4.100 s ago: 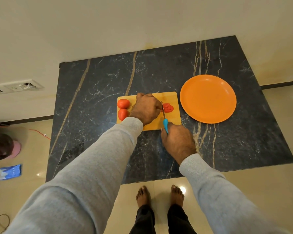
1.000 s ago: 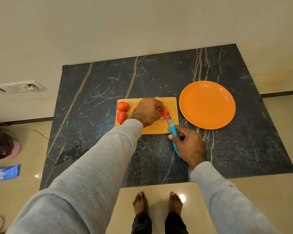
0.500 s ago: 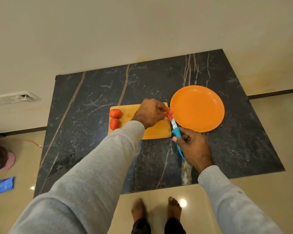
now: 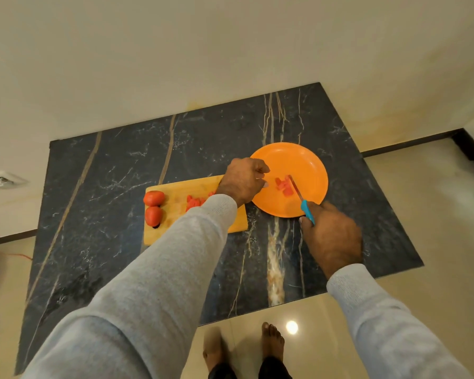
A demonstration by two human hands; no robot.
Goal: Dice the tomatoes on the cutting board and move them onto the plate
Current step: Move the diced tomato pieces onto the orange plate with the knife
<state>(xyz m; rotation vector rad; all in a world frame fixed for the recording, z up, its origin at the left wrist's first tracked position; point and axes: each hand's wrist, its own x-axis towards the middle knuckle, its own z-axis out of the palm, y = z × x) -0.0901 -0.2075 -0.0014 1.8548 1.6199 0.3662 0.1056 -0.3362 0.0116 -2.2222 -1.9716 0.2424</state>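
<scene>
Diced tomato pieces lie on the orange plate. My right hand grips the blue-handled knife, whose blade reaches over the plate beside those pieces. At the plate's left rim, my left hand hovers with fingers curled and nothing visible in them. More diced tomato lies on the wooden cutting board, partly hidden by my left sleeve. Two whole tomatoes sit at the board's left end.
The board and plate rest on a dark marble slab low above a beige tiled floor. My bare feet stand at the slab's near edge. A wall socket is at far left.
Both hands moved right from the board to the plate. The diced tomato carried between my left fingers and the knife blade now lies on the plate.
</scene>
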